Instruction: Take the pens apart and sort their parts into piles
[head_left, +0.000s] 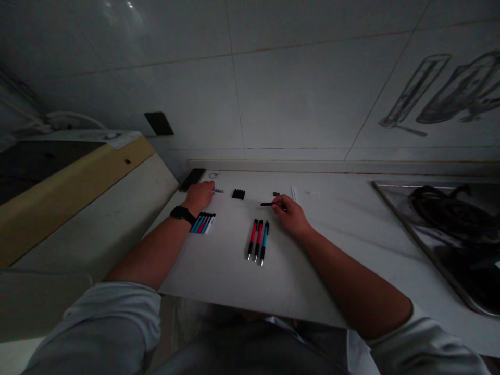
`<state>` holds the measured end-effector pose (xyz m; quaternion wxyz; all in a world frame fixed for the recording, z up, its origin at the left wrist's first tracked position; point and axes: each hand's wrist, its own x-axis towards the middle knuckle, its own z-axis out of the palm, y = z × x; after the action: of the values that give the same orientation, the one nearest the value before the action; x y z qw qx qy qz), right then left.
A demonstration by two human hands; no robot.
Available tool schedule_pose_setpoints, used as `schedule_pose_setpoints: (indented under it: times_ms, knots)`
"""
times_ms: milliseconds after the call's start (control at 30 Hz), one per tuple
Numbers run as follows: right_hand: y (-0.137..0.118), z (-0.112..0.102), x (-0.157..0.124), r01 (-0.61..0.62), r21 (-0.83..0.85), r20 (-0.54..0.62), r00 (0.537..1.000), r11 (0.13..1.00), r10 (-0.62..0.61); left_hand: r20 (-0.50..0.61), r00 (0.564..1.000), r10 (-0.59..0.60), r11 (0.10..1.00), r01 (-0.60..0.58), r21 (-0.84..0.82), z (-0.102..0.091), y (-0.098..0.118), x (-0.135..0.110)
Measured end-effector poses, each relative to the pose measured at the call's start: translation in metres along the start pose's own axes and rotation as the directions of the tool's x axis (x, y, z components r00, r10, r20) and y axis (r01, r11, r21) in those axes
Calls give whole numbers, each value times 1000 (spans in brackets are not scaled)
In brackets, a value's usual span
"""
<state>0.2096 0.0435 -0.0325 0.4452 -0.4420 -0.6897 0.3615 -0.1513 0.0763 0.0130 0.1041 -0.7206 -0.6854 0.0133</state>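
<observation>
My right hand [289, 212] pinches a slim black pen part [267, 204] that points left over the counter. My left hand [200, 196], with a dark watch on its wrist, reaches to the back left. Its fingertips are drawn together at a row of small metallic pen pieces [219, 191]; what they grip, if anything, is too small to tell. Three pens [258, 239], two red and one blue, lie side by side between the arms. Several coloured pen barrels [203, 223] with black ends lie beside my left wrist. A group of short black pieces [238, 194] sits between my hands.
Small dark pieces [276, 194] and thin white sticks [294, 194] lie behind my right hand. A dark phone-like slab [192, 179] rests at the back left. The gas stove [441, 219] is on the right, a tiled wall [297, 99] behind.
</observation>
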Motion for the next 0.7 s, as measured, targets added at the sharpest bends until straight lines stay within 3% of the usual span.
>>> schedule_pose_setpoints:
  times_ms: [167,267,367,433,567,700]
  knots:
    - [5,1,2,-1,31,4,1000,1000,1,-20,999,-29,999,28,-34,-9,2,-4]
    - [9,3,3,-64,133,32,998,989,60,-87,989,117,981,-129,-147,-25,17,-10]
    - [8,5,4,-132,254,71,991,958,117,-158,910,382,861,-413,-297,-45,49,-21]
    - [5,5,4,-155,308,92,987,939,133,-202,845,495,769,-534,-351,-57,75,-29]
    - [-3,3,3,-148,355,118,987,923,113,-234,773,589,687,-632,-359,-69,115,-41]
    - [-6,2,3,-118,373,152,986,920,65,-246,737,630,662,-675,-325,-66,132,-43]
